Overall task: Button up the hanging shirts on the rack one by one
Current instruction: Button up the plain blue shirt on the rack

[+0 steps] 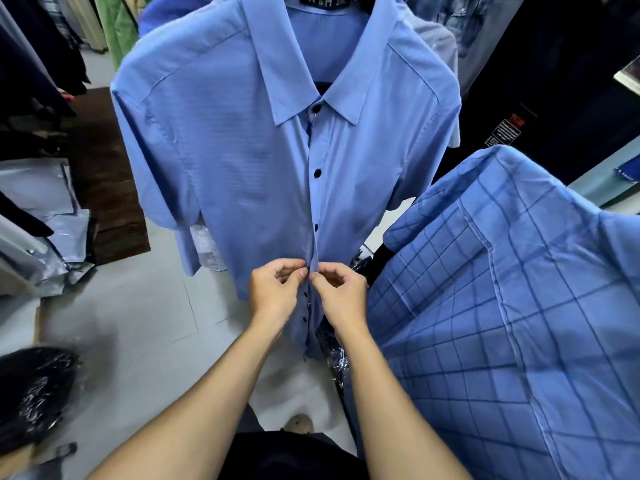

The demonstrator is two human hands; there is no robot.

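Note:
A plain blue short-sleeved shirt (242, 161) hangs on a hanger in front of me, its dark buttons (317, 173) running down the placket. The upper three buttons sit through their holes. My left hand (275, 289) pinches the left edge of the placket about two thirds of the way down. My right hand (341, 292) pinches the right edge at the same height, thumbs almost touching. The button between my fingertips is hidden. Below my hands the front hangs slightly apart with two dark buttons (305, 306) showing.
A blue checked shirt (502, 306) hangs close on the right, touching my right forearm. Dark garments hang at the far right and upper left. Plastic-wrapped bundles (45, 216) lie on the pale floor at left, and a dark bag (34, 393) sits at lower left.

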